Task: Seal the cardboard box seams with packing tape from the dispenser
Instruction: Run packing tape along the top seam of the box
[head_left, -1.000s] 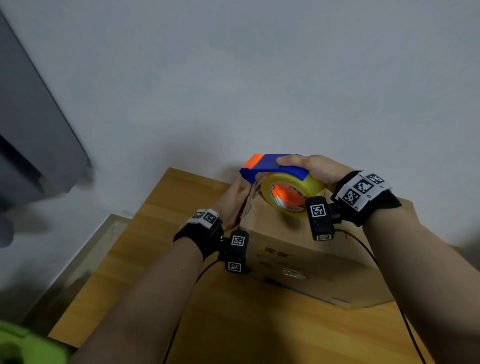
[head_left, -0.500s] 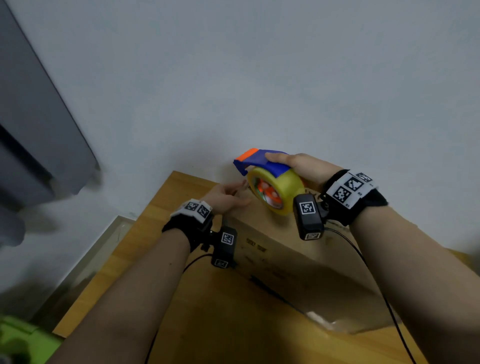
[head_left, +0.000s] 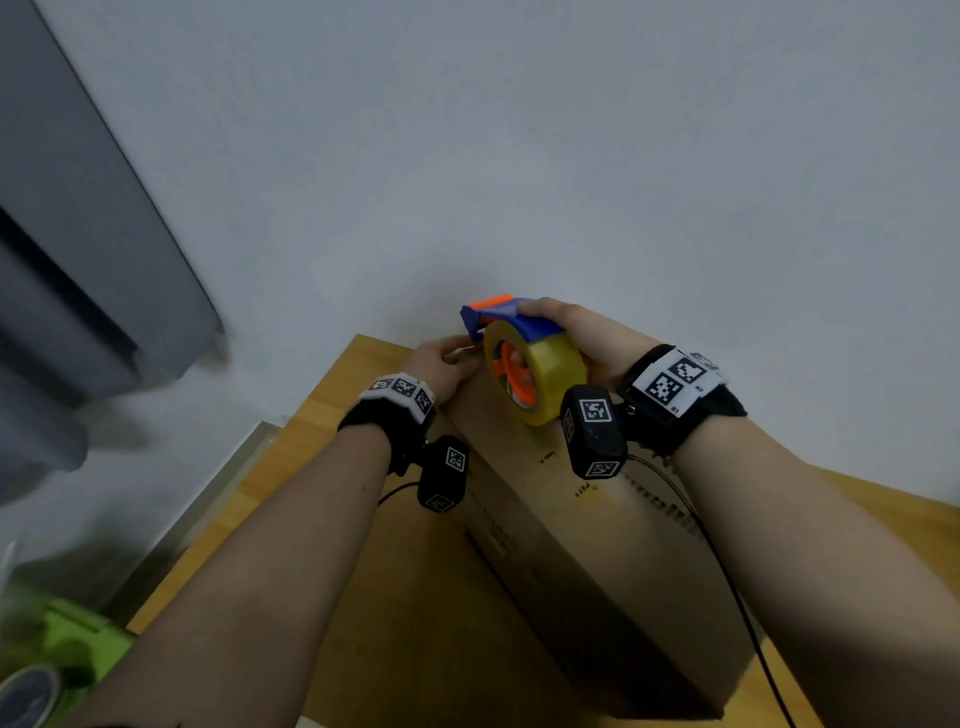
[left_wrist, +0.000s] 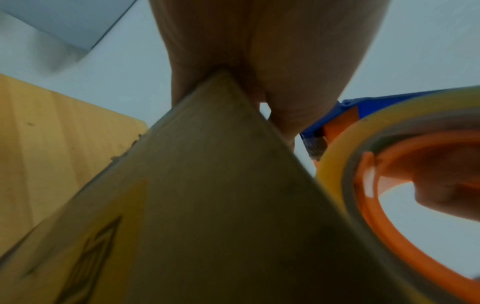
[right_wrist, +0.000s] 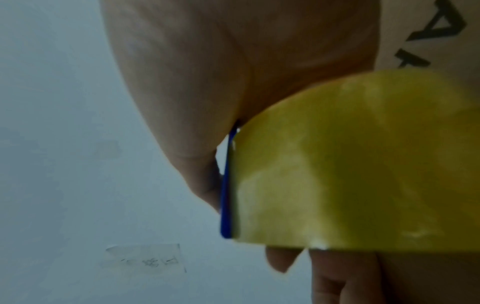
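Observation:
A brown cardboard box (head_left: 597, 571) lies on the wooden table (head_left: 332, 415) with one corner pointing away from me. My left hand (head_left: 460, 356) grips that far corner; in the left wrist view the box (left_wrist: 207, 185) corner sits tucked between thumb and fingers of the left hand (left_wrist: 259, 61). My right hand (head_left: 550, 317) holds the blue and orange tape dispenser (head_left: 498, 312) with its yellowish tape roll (head_left: 556, 374) on the box top, close to the left hand. Its fingers reach through the orange core (left_wrist: 389, 216). The right wrist view shows the tape roll (right_wrist: 363, 164) against the palm.
A white wall stands right behind the table. A grey cabinet (head_left: 78, 260) is at the left and a pale ledge (head_left: 208, 493) runs along the table's left edge. A green object (head_left: 78, 639) lies at the bottom left. Black cables trail from both wrists.
The box has turned so a corner now points away from me. My left hand went from the box's left side to that far corner. The dispenser stayed on top, turning with it.

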